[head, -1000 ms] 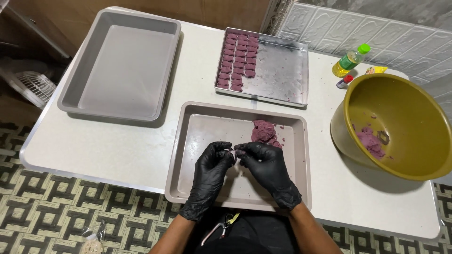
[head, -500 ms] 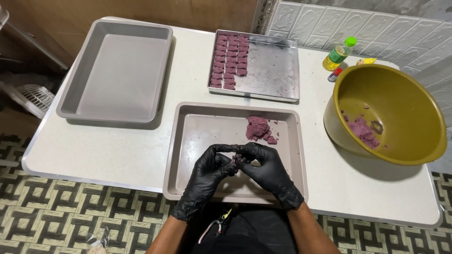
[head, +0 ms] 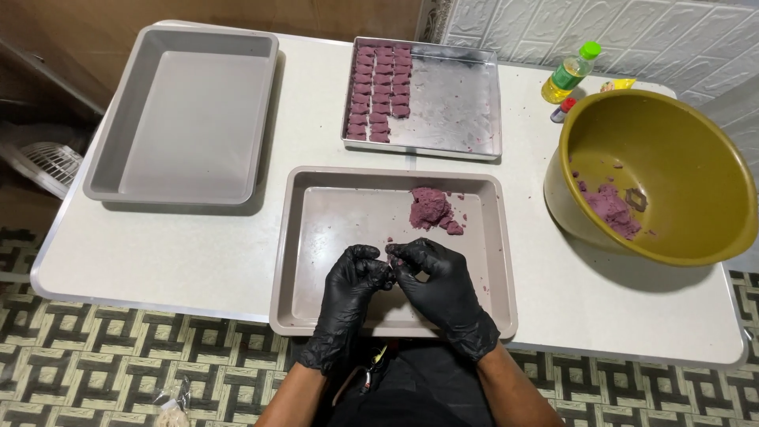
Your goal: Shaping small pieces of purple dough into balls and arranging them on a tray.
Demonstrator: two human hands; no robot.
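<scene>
White table (head: pixel 198 245) carries your beige tray (head: pixel 316 237); your left hand (head: pixel 348 289) and right hand (head: pixel 439 285) (black-gloved) pinch fingers together on a purple dough bit (head: pixel 390 271), mid-shaping; the dough lump (head: pixel 429 209) sits beyond, so keep pressing gently.

**A home kitchen set up for making sweets**

The place looks like a modest home kitchen or small food-making corner. A white table (head: pixel 198 245) stands on patterned floor tiles (head: pixel 95 379). At 12 o'clock a metal tray (head: pixel 458 111) holds rows of small purple pieces (head: pixel 379 91); at 10 o'clock lies a grey baking pan (head: pixel 190 119). At 3 o'clock a big olive bowl (head: pixel 672 150) contains purple dough (head: pixel 613 209), with an oil bottle (head: pixel 568 73) at 1 o'clock. White embossed wall panels (head: pixel 632 32) run behind. Black food gloves (head: pixel 443 289) cover the hands.
</scene>
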